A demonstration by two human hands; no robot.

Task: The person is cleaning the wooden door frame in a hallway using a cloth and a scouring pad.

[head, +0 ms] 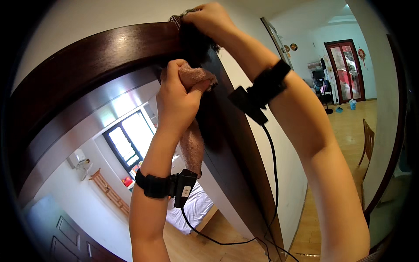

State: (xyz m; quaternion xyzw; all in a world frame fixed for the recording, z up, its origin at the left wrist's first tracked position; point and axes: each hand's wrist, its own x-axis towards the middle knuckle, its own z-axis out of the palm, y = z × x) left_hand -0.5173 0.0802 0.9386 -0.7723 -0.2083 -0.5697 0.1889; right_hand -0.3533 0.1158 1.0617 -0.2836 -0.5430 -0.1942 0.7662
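Observation:
My left hand [180, 95] is closed on a pinkish-brown terry cloth [192, 144], raised to the inner side of a dark wooden door frame [131, 42] near its upper corner; the cloth's free end hangs below my wrist. Higher up, my right hand [209, 19] grips a dark, fringed bundle, perhaps fabric, at the outer corner of the frame. Its fingertips are partly hidden. Each forearm wears a black strap with a black device [186, 188] and a cable.
Through the doorway are a bed with a pale sheet [191, 209], a window [127, 140] and a panelled door [65, 229]. At right, past the white wall, a room holds a wooden chair [368, 140], a blue bin [352, 104] and a red-framed glass door [345, 72]. Black cables [275, 163] hang below my arms.

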